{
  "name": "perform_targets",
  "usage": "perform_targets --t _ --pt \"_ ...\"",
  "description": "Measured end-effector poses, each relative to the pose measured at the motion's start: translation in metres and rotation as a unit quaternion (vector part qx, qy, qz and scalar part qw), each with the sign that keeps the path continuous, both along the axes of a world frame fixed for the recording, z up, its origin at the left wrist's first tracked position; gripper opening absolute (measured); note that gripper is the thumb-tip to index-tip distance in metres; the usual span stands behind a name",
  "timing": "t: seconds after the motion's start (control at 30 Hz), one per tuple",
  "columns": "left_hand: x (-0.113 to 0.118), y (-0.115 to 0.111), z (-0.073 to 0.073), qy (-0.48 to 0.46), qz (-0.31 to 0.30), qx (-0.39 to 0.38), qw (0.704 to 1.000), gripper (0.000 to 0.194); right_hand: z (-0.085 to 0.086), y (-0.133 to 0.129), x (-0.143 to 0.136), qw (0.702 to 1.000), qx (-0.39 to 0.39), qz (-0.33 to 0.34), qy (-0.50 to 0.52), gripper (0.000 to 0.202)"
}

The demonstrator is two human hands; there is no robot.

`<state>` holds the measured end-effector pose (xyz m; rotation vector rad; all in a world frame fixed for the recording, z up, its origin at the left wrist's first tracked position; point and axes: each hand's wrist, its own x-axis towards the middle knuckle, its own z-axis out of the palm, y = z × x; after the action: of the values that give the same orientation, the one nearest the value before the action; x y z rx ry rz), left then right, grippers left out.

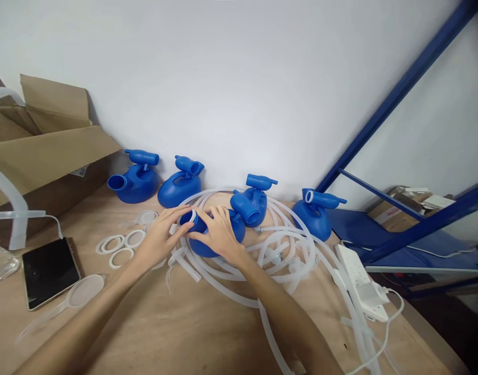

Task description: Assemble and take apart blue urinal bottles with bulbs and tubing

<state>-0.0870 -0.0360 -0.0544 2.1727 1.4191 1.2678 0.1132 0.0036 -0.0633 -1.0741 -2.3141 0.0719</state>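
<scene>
A blue plastic urinal bottle (203, 249) rests on the table between my hands, its wide mouth turned toward the left. At that mouth is a white ring (192, 215). My left hand (161, 234) pinches the ring from the left, thumb and index finger at the rim. From the other side my right hand (219, 234) closes its thumb and index finger on the ring, with its remaining fingers over the bottle's neck. The fingers partly hide the mouth and the bottle's upper part. Several loose white rings (121, 257) lie left of my left hand.
Other blue urinal bottles (137, 185) stand along the wall. Clear tubing (278, 245) coils behind and right of my hands. Left are a cardboard box (47, 151), a tablet (50, 272) and a translucent round cap (86, 290). A power strip (356, 271) lies by the blue shelf (352, 224).
</scene>
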Motion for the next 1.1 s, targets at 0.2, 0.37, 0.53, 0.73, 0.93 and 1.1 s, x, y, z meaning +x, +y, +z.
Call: perform_targets --t 0.2,0.37,0.53,0.73,0.93,1.1 --pt "-0.010 0.004 0.013 0.082 -0.071 0.006 0.994 0.058 -0.010 -0.002 0.003 1.000 -0.006 -0.013 -0.016 0.072" --pt "-0.016 0.016 0.014 0.157 -0.090 0.062 0.982 0.061 -0.010 -0.002 0.006 1.000 0.006 -0.002 -0.027 0.067" --pt "-0.022 0.022 0.020 0.203 -0.136 0.105 0.964 0.051 -0.007 0.009 0.027 0.999 0.021 0.007 -0.043 0.077" --pt "-0.016 0.034 0.033 0.352 -0.225 0.200 0.886 0.030 -0.010 0.022 0.040 0.999 0.000 0.020 -0.037 0.067" --pt "-0.010 0.077 0.034 0.437 -0.416 0.263 0.753 0.028 -0.017 0.026 0.039 0.998 0.029 0.039 -0.038 0.066" --pt "0.010 0.095 0.043 0.350 -0.569 0.114 0.735 0.034 -0.023 0.029 0.038 0.998 0.029 0.053 -0.029 0.064"
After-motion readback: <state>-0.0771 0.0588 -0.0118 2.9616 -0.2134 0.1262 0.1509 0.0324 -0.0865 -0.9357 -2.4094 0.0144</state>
